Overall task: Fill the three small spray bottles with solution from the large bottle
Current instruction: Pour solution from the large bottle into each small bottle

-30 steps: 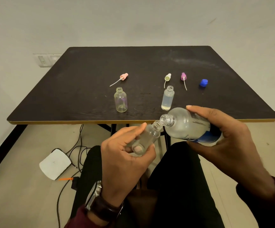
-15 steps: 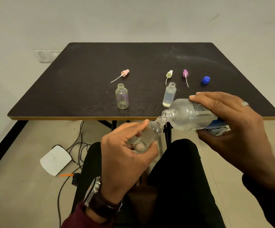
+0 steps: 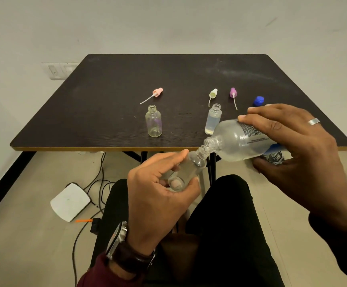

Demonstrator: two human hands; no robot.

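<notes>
Our left hand point(image 3: 158, 191) grips a small clear plastic bottle point(image 3: 186, 172); right hand point(image 3: 297, 154) grips the tilted large clear bottle point(image 3: 236, 141), necks touching, just off the dark table's near edge point(image 3: 106, 148), over our lap.

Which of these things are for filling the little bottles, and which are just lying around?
For the job: large bottle in the right hand; small bottle in the left hand; empty bottle; filled bottle; pink, yellow and purple spray tops; blue cap.

Just lying about: white box and cables on the floor.
</notes>
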